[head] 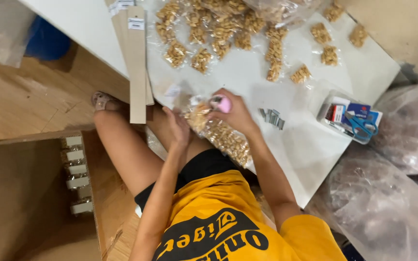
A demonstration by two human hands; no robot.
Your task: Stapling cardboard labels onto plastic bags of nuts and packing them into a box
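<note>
Clear snack bags (221, 135) gripped by left hand (177, 126); right hand (235, 112) clutches what seems a pink stapler (222, 104) over white tabletop (306, 145).

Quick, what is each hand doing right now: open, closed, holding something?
Left hand: closed on the end of a strip of clear snack packets.
Right hand: closed around a pink stapler, pressed against the same strip.
</note>
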